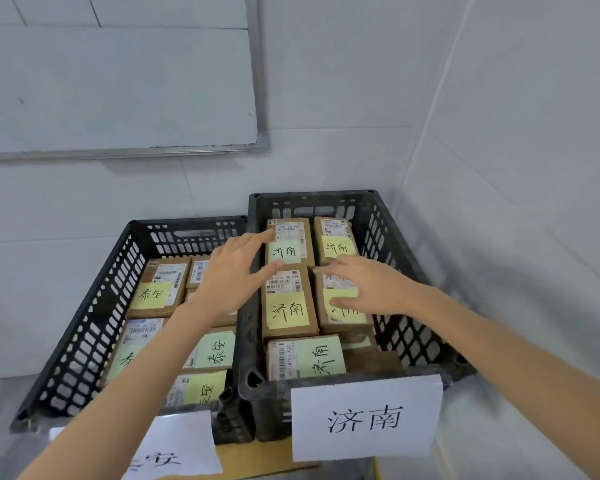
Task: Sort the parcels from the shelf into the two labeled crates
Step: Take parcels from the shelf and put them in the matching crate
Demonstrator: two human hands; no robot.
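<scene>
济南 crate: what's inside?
Inside the 济南 crate: flat cardboard parcels with yellow 济南 notes, at least five. The right hand rests on one, hiding part of its note. Anything under them is covered.

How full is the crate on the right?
Fairly full: the right crate holds flat parcels side by side, covering its floor.

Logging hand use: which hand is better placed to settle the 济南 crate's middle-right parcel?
Right, probably: the right hand rests flat on the middle-right parcel; the left hand reaches to the back-left parcel.
</scene>
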